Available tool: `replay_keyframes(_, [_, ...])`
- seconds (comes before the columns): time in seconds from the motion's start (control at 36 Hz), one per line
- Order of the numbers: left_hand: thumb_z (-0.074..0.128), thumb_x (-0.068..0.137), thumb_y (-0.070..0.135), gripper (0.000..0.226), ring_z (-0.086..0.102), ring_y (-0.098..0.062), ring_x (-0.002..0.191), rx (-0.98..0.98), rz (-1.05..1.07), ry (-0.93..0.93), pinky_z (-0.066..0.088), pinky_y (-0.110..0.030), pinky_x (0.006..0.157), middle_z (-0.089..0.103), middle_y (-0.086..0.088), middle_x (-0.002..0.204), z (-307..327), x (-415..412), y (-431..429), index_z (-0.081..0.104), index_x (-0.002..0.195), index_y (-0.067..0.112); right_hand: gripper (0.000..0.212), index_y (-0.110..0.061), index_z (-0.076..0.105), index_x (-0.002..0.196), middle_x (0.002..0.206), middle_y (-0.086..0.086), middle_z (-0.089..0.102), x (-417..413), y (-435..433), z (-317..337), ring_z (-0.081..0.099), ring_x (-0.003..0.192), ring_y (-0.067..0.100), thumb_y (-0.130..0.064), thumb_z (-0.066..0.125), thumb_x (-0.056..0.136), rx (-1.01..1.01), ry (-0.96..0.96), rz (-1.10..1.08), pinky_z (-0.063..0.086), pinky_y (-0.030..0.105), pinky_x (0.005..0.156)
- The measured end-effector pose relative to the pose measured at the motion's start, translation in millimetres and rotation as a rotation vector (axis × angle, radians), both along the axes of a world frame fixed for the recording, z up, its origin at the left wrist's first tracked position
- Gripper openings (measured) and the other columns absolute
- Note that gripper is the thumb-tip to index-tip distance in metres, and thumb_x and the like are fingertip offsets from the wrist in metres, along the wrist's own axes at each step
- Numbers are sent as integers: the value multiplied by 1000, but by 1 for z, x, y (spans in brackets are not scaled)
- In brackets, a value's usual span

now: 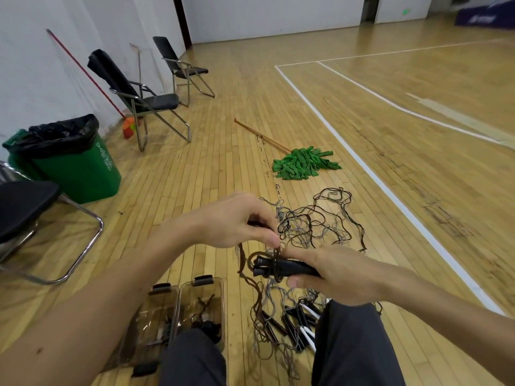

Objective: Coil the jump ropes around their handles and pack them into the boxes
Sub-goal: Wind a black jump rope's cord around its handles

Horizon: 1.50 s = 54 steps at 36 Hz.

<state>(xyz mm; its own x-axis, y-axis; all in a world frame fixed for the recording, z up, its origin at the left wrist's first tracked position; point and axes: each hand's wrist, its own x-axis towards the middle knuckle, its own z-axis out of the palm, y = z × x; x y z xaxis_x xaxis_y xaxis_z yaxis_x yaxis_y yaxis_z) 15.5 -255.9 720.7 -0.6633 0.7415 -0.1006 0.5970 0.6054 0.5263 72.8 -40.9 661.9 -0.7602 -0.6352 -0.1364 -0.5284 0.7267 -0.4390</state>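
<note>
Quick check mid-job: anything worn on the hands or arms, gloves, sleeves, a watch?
Nothing: the left hand and right hand are bare, no gloves, rings or watch showing. The left forearm and right forearm are uncovered too, no sleeve in view.

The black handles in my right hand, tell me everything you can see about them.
Two black handles, plastic-looking, are held side by side, roughly level, ends flared and pointing left. The right hand grips their other ends. Brown rope loops around them near the middle, and the left hand pinches that rope just above.
</note>
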Motion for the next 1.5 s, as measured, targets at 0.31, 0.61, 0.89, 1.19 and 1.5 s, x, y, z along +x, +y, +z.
replay_keyframes(0.31, [56, 95, 20, 11, 69, -12, 73, 496, 133, -483, 54, -21, 60, 71, 4, 80, -31, 9, 4, 55, 93, 9, 25, -77, 33, 103, 74, -4, 59, 2, 4, 12, 52, 61, 12, -57, 47, 98, -317, -6, 30, 40, 24, 56])
replay_keyframes(0.61, [36, 107, 5, 35, 49, -12, 58, 572, 329, -391, 49, -25, 64, 55, -5, 69, -46, 19, 15, 60, 97, 28, 26, -19, 62, 101, 68, -13, 47, -4, 1, 5, 43, 57, 6, -44, 55, 98, -602, -149, -126, 37, 24, 54])
replay_keyframes(0.89, [28, 110, 27, 33, 45, -14, 52, 632, 481, -655, 49, -33, 64, 46, 5, 55, -63, 30, 24, 48, 133, 13, 31, -36, 48, 117, 70, -1, 52, -7, 1, -1, 46, 58, 11, -52, 56, 91, -616, -102, -279, 40, 26, 53])
replay_keyframes(1.19, [35, 98, 53, 45, 48, -15, 52, 560, 327, -781, 53, -28, 64, 48, 4, 58, -63, 35, 22, 51, 86, 13, 37, -34, 52, 122, 82, 5, 64, -21, 11, -5, 53, 57, 11, -53, 56, 91, -663, 40, -368, 44, 23, 51])
replay_keyframes(1.5, [39, 106, 40, 26, 47, -4, 53, -149, 311, 109, 35, -18, 49, 55, 7, 72, -57, 47, 24, 53, 99, 20, 16, -36, 57, 110, 72, -8, 60, -41, 13, -31, 51, 51, 2, -47, 55, 99, -414, 26, -426, 39, 19, 51])
